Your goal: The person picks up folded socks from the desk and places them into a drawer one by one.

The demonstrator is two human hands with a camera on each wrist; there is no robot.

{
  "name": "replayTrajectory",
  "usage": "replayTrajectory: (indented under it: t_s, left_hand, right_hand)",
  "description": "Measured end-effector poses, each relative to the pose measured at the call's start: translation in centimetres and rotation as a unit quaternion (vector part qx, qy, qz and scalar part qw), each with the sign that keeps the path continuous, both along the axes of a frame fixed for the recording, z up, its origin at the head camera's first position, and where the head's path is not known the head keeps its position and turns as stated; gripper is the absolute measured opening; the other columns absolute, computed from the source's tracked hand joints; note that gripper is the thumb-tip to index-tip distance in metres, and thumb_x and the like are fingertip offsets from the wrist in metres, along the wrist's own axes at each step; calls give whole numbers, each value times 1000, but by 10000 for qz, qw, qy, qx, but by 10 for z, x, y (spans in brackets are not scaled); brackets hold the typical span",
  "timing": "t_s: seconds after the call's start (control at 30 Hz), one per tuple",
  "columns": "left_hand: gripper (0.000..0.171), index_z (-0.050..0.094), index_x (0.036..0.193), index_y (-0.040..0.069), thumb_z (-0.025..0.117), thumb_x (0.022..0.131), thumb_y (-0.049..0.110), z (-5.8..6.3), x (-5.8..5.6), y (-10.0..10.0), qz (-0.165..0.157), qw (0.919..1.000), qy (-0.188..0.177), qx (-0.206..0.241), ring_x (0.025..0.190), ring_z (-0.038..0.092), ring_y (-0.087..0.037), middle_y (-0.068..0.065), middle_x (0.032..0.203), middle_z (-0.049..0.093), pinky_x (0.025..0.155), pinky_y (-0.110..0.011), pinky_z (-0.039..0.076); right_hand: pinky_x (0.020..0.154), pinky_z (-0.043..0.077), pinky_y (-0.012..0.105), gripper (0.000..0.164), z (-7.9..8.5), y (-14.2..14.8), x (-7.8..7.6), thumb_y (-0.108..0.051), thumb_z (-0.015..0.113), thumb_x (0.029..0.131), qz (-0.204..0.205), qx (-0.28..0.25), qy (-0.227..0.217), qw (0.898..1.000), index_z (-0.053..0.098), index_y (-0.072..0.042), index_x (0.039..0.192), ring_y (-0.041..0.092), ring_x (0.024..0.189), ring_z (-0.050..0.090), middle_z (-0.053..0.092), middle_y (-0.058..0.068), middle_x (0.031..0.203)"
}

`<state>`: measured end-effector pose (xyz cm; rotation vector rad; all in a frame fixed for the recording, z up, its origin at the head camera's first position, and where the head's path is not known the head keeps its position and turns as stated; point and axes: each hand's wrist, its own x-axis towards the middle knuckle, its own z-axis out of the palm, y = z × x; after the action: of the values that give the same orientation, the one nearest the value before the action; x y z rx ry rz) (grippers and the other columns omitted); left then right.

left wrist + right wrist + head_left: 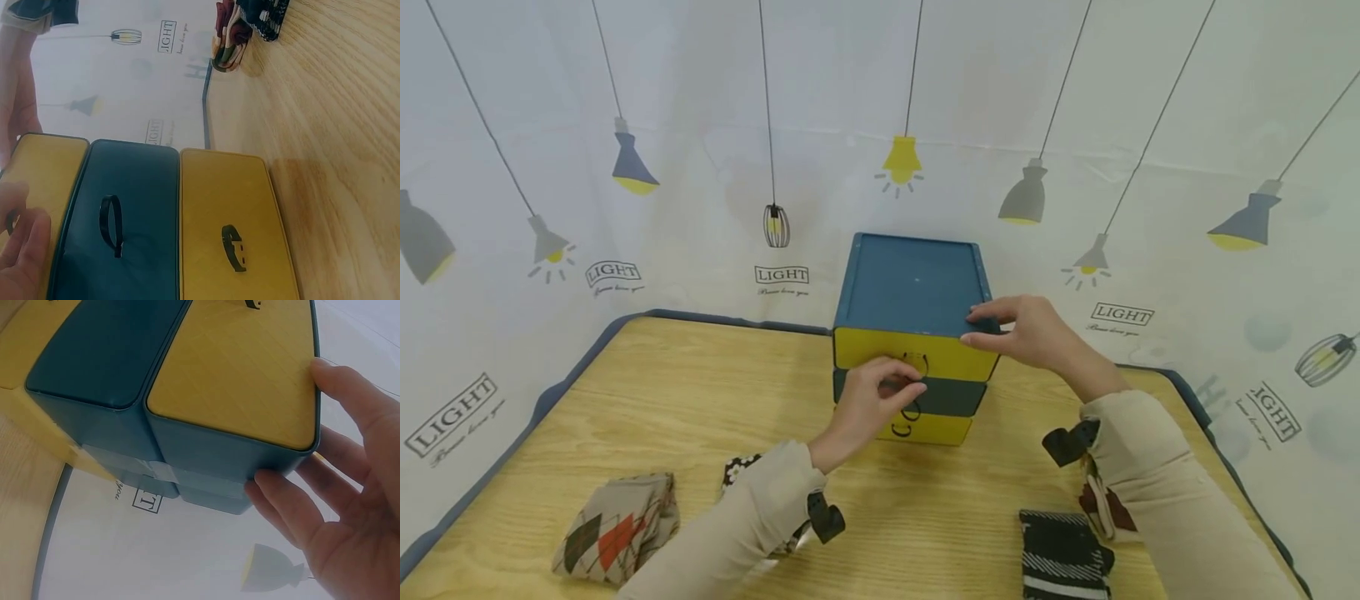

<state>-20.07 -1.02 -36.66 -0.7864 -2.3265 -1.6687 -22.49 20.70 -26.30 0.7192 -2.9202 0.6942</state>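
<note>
A small drawer cabinet (917, 283) stands on the table with a blue top, a yellow upper drawer, a dark teal middle drawer (125, 225) and a yellow lower drawer (231, 200). Each front carries a black loop handle (234, 248). All three drawers look pushed in. At the upper drawer's loop, the left hand (876, 396) pinches with thumb and fingertips, partly hiding it. The right hand (1030, 333) holds the cabinet's upper right corner, its thumb at the front edge and other fingertips along the side, as the right wrist view shows.
On the wooden table (700, 392), a folded argyle cloth (617, 525) lies at left, beside a black flowered cloth (739, 471) partly behind the left sleeve. Black-and-white cloth (1063, 554) and maroon-beige cloth (1108, 504) lie at right. A lamp-printed curtain (700, 167) surrounds the table.
</note>
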Motion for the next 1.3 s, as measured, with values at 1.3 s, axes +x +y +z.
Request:
replayTrajectory:
  t_s: [1.3]
  left_hand:
    - [8, 65, 86, 14, 62, 83, 21, 0, 30, -8, 88, 9987, 495, -99, 71, 57, -7, 5, 83, 58, 59, -20, 50]
  right_hand:
    - [80, 46, 45, 39, 4, -1, -1, -33, 62, 83, -128, 52, -247, 9996, 63, -6, 111, 34, 101, 53, 55, 13, 119]
